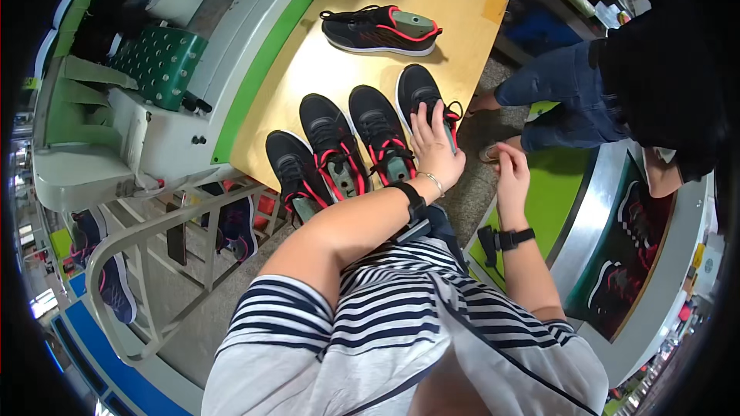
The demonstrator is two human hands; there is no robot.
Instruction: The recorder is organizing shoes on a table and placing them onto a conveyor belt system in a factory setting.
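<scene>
My left hand (437, 144) lies over the laces and collar of the rightmost black sneaker (418, 83), gripping it at the board's right edge. Beside that shoe stand three more black sneakers with red-pink lining, the nearest in the row being a sneaker (370, 108) just to its left. Grey-green shoe lasts (337, 172) fill their openings. Another black sneaker (375, 33) sits sideways farther back, with a last (414, 25) inside. Off the board, my right hand (512, 173) hovers with fingers loosely bent, and nothing shows in it.
The shoes stand on a pale wooden board (470, 23) beside a machine with a green-edged frame (266, 50). A metal rack (146, 277) with shoes is at lower left. To the right, a co-worker (655, 62) stands near a conveyor (593, 246) carrying sneakers.
</scene>
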